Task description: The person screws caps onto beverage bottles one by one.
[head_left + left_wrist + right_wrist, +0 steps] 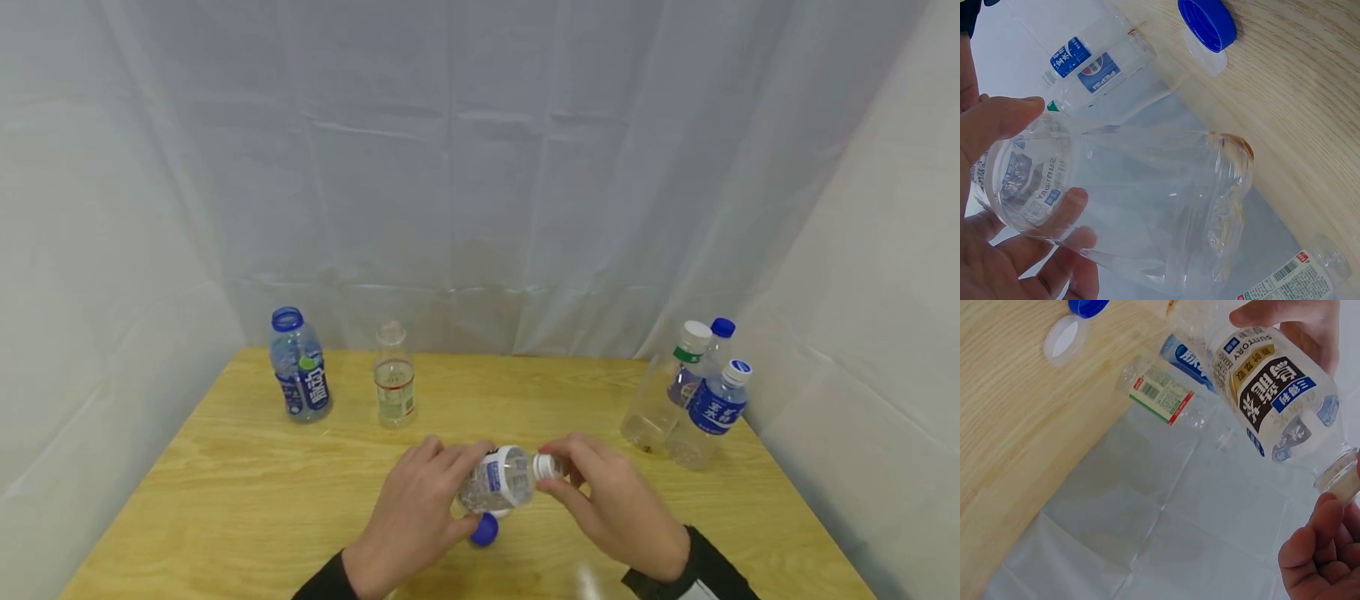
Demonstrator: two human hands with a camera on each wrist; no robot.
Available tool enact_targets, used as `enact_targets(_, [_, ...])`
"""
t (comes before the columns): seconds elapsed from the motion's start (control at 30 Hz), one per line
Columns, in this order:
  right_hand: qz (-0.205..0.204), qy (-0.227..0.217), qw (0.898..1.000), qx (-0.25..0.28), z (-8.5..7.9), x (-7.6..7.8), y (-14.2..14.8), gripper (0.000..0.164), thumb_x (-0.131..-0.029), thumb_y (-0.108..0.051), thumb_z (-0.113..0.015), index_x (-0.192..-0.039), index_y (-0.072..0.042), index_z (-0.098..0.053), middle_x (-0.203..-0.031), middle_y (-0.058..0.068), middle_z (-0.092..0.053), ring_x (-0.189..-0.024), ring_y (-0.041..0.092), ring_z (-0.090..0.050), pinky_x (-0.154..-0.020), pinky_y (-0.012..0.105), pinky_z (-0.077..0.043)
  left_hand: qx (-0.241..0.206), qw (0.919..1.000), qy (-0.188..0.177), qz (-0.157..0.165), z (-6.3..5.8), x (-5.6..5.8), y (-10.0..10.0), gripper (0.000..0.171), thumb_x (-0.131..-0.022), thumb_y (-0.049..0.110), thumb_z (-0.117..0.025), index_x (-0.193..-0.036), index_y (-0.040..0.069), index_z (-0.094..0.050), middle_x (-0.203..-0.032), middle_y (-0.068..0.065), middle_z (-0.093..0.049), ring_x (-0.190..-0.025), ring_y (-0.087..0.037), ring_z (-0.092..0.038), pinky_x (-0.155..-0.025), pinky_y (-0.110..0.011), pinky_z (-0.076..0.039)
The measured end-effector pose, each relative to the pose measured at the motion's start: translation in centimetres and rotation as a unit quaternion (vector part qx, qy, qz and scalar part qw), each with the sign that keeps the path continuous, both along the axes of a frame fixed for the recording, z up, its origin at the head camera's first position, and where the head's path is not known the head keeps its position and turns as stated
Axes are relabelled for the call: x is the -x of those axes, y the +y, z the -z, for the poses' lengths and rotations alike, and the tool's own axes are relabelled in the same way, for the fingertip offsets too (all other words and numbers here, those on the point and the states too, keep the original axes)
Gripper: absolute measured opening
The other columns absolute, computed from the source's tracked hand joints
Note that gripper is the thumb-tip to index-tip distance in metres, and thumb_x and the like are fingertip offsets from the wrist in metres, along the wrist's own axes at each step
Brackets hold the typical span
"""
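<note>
A clear plastic bottle [516, 477] with a Suntory label [1266, 381] lies sideways in the air above the table. My left hand [423, 508] grips it around the body. My right hand [611, 500] pinches the white cap [545, 467] at the neck between thumb and fingers. Beneath the bottle, a loose blue cap [484, 530] rests on the table. A whitish translucent cap [1065, 340] lies beside it, mostly hidden by the bottle in the head view.
An uncapped blue-labelled bottle [302, 375] and a clear bottle [394, 392] stand at the back left of the wooden table [247, 492]. Three capped bottles cluster at the right, one with a blue label [716, 408]. Pale sheeting [450, 183] surrounds the table.
</note>
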State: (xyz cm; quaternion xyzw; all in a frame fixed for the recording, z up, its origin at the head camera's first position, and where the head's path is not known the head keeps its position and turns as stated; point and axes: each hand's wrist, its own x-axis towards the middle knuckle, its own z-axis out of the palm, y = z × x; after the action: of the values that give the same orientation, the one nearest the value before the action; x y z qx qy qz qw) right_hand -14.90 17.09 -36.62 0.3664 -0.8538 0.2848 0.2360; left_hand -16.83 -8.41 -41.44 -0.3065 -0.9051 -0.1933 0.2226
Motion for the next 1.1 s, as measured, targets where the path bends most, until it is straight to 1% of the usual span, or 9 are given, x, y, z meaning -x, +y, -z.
enact_targets(0.2, [0.033,-0.031,0.999,0.016,0.3,-0.1,-0.3,0.024,-0.091,-0.014,-0.074,-0.113,-0.013,-0.064,-0.086,-0.014,-0.056,-0.072,-0.003,-0.049,-0.059,0.017,-0.049,0.003,1.0,-0.001,-0.003,0.0,0.0,0.1,0.084,-0.066,0.044,-0.091,-0.141,0.027,-0.056,-0.116,0.01,-0.069,-0.083,-0.006,-0.042,-0.07,-0.021,-0.039])
enact_targets(0.37, [0.048,-0.049,0.997,0.032,0.4,-0.1,-0.4,0.023,-0.092,-0.014,-0.073,-0.114,-0.013,-0.065,-0.087,-0.015,-0.057,-0.072,-0.002,-0.05,-0.058,0.018,-0.048,0.005,1.0,-0.002,-0.008,0.0,0.0,0.2,0.084,-0.066,0.046,-0.09,-0.14,0.026,-0.056,-0.115,0.009,-0.07,-0.083,-0.007,-0.043,-0.07,-0.022,-0.039])
enact_targets(0.5, [0.032,-0.041,0.998,0.042,0.4,0.2,-0.4,0.024,-0.091,-0.013,-0.074,-0.114,-0.012,-0.065,-0.089,-0.013,-0.06,-0.073,-0.002,-0.052,-0.06,0.018,-0.05,0.009,0.9997,-0.017,-0.015,-0.1,0.1,0.2,0.084,-0.067,0.048,-0.09,-0.141,0.025,-0.056,-0.118,0.008,-0.069,-0.087,-0.008,-0.046,-0.075,-0.024,-0.041])
enact_targets(0.6, [0.021,-0.029,0.999,0.038,0.3,0.5,-0.3,0.026,-0.092,-0.012,-0.073,-0.116,-0.014,-0.065,-0.092,-0.013,-0.062,-0.075,-0.002,-0.053,-0.063,0.019,-0.052,0.004,0.9996,-0.024,-0.016,-0.1,0.1,0.2,0.085,-0.068,0.048,-0.089,-0.142,0.025,-0.055,-0.121,0.008,-0.068,-0.091,-0.008,-0.048,-0.078,-0.027,-0.044])
enact_targets(0.7, [0.024,-0.016,0.999,0.027,0.0,0.5,-0.1,0.031,-0.092,-0.013,-0.073,-0.121,-0.015,-0.064,-0.096,-0.012,-0.063,-0.078,-0.001,-0.054,-0.066,0.02,-0.053,-0.008,0.9997,-0.019,-0.01,0.1,0.2,0.4,0.086,-0.068,0.047,-0.089,-0.143,0.025,-0.053,-0.121,0.009,-0.068,-0.095,-0.008,-0.051,-0.081,-0.028,-0.046])
enact_targets(0.83, [0.027,-0.013,0.999,0.012,-0.5,0.6,-0.1,0.034,-0.092,-0.014,-0.073,-0.125,-0.016,-0.063,-0.1,-0.01,-0.065,-0.081,-0.001,-0.056,-0.069,0.022,-0.055,-0.021,0.9998,-0.004,-0.004,0.2,0.3,0.5,0.088,-0.067,0.045,-0.091,-0.143,0.024,-0.051,-0.119,0.008,-0.069,-0.097,-0.008,-0.054,-0.084,-0.03,-0.049])
enact_targets(0.93, [0.03,-0.023,0.999,0.005,-0.8,0.7,0.0,0.032,-0.094,-0.016,-0.072,-0.124,-0.016,-0.063,-0.103,-0.009,-0.067,-0.082,-0.001,-0.057,-0.071,0.022,-0.055,-0.024,0.9997,-0.003,-0.004,0.3,0.3,0.6,0.09,-0.067,0.045,-0.091,-0.144,0.025,-0.05,-0.119,0.007,-0.069,-0.098,-0.009,-0.056,-0.086,-0.032,-0.05])
enact_targets(1.0, [0.028,-0.024,0.999,0.005,-1.0,0.8,0.1,0.03,-0.094,-0.015,-0.072,-0.123,-0.015,-0.064,-0.103,-0.008,-0.067,-0.082,-0.001,-0.057,-0.072,0.023,-0.056,-0.023,0.9997,-0.007,-0.004,0.3,0.3,0.7,0.092,-0.068,0.047,-0.091,-0.146,0.025,-0.048,-0.121,0.006,-0.068,-0.101,-0.01,-0.057,-0.088,-0.033,-0.051])
enact_targets(1.1, [0.026,-0.006,1.0,0.008,-1.4,1.0,0.5,0.03,-0.093,-0.011,-0.072,-0.121,-0.012,-0.064,-0.101,-0.006,-0.067,-0.08,0.001,-0.057,-0.07,0.022,-0.056,-0.02,0.9998,-0.01,-0.004,0.3,0.3,0.8,0.097,-0.069,0.051,-0.089,-0.15,0.025,-0.044,-0.125,0.005,-0.067,-0.106,-0.012,-0.058,-0.09,-0.035,-0.052])
